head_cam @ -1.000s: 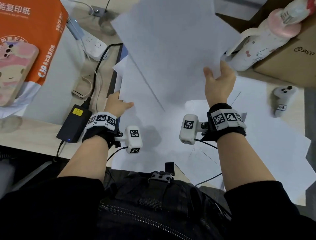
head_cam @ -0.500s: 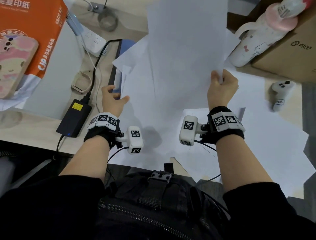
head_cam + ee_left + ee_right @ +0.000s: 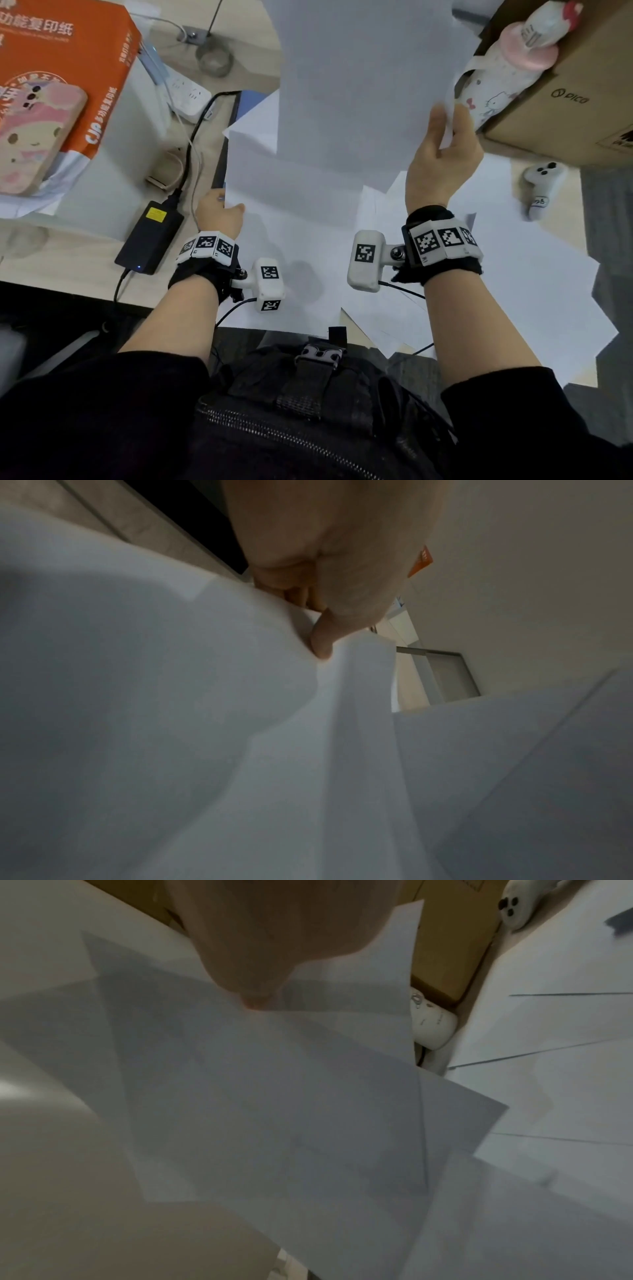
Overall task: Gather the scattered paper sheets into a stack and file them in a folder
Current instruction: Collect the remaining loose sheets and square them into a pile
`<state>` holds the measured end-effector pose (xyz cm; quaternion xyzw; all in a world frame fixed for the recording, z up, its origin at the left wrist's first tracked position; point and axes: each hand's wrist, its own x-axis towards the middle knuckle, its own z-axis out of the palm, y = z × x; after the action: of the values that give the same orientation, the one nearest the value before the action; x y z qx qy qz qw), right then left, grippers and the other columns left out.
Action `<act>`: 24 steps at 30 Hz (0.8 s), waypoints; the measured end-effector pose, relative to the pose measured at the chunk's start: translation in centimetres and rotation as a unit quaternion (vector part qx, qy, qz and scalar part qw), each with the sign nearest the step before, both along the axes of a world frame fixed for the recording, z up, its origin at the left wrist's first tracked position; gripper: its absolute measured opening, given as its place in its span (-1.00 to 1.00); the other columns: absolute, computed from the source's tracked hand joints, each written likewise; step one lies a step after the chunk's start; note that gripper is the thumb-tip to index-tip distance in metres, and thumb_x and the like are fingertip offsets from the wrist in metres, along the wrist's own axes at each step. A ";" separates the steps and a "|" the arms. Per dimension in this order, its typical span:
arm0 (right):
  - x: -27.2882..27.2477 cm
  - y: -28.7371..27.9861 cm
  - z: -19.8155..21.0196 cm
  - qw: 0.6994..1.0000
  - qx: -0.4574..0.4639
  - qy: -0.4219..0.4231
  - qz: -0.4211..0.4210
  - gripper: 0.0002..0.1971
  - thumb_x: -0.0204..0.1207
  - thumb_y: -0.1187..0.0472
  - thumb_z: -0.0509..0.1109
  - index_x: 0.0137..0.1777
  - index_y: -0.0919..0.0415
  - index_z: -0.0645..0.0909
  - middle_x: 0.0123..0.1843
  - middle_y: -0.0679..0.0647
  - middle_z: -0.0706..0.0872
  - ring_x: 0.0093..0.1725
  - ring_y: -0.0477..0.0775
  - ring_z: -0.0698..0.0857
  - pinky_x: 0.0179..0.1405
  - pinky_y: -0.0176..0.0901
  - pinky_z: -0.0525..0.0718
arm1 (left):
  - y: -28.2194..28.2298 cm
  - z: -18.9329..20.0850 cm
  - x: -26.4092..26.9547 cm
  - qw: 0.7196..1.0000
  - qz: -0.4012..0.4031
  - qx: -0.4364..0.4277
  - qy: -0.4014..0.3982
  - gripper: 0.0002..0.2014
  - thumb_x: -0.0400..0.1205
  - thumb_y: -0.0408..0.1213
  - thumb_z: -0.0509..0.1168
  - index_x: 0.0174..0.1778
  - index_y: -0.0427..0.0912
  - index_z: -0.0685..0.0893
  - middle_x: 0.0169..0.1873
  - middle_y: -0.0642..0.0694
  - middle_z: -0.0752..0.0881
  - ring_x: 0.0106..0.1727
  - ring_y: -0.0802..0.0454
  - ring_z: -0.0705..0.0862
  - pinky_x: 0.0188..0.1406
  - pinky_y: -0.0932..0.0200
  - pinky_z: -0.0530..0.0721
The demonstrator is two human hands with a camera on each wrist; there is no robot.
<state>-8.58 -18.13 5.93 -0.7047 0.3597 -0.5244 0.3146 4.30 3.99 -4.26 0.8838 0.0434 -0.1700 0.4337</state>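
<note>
My right hand [image 3: 442, 150] pinches the right edge of several white sheets [image 3: 356, 78], held up steeply over the desk; in the right wrist view the held sheets [image 3: 274, 1096] fan out below the thumb. My left hand [image 3: 219, 212] pinches the left edge of a white sheet [image 3: 291, 192] lying on the desk; its thumb presses that sheet's edge [image 3: 342, 674] in the left wrist view. More loose sheets [image 3: 513, 281] lie spread to the right and toward me. A blue folder edge [image 3: 246, 102] peeks out under the paper at the back.
An orange ream box [image 3: 65, 68] with a phone [image 3: 30, 137] on it stands at left. A black power adapter [image 3: 150, 236] and power strip [image 3: 188, 92] lie beside my left hand. A bottle [image 3: 507, 65], a cardboard box [image 3: 575, 99] and a white controller [image 3: 541, 185] stand at right.
My right hand has turned the held sheets upright and brought them closer. My left hand moved forward and took hold of the left edge of a sheet on the desk.
</note>
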 end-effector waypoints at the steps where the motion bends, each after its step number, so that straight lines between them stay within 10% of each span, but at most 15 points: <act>1: 0.0 0.1 0.4 1.000 -0.021 -0.013 -0.003 -0.74 0.61 0.23 0.27 -0.11 0.41 0.70 -0.29 -0.20 0.56 -0.37 -0.27 0.47 -0.25 -0.64 0.38 | 0.1 0.1 0.1 1.000 0.016 0.007 -0.007 -0.73 0.52 -0.43 0.31 0.14 -0.32 0.66 0.10 -0.29 0.73 0.13 -0.23 0.69 0.07 0.09 0.59; 8: -0.4 1.3 2.2 0.992 -0.125 0.003 0.008 -0.87 0.54 0.35 0.37 -0.05 0.40 0.73 -0.17 0.11 0.80 -0.19 -0.12 0.68 -0.07 -0.73 0.43 | 0.2 1.3 -0.5 0.994 0.106 -0.017 -0.008 -0.67 0.56 -0.45 0.27 0.26 -0.30 0.61 0.19 -0.24 0.70 0.20 -0.18 0.66 -0.06 0.24 0.48; 15: -0.6 1.4 4.2 0.982 -0.177 0.058 0.012 -0.88 0.51 0.34 0.37 -0.12 0.36 0.74 -0.27 0.09 0.77 -0.33 -0.01 0.63 -0.35 -0.48 0.30 | 0.3 1.2 -0.8 0.989 -0.030 0.003 0.144 -0.56 0.49 -0.40 0.45 0.30 -0.29 0.59 0.24 -0.22 0.68 0.20 -0.20 0.67 0.10 0.07 0.59; 24: -1.4 -0.4 3.9 0.930 0.024 0.364 0.043 -0.81 0.53 0.36 0.18 0.00 0.27 0.62 -0.19 0.17 0.63 -0.08 0.28 0.60 -0.22 -0.14 0.39 | 0.3 0.8 -1.2 0.991 0.018 -0.098 0.087 -0.71 0.54 -0.52 0.37 0.18 -0.40 0.65 -0.02 -0.17 0.67 0.02 -0.05 0.63 0.05 0.11 0.58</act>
<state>-9.99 -18.57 9.82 -0.8545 0.4311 -0.2088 0.2011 3.12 4.33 -3.42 0.8182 0.0800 -0.2419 0.5155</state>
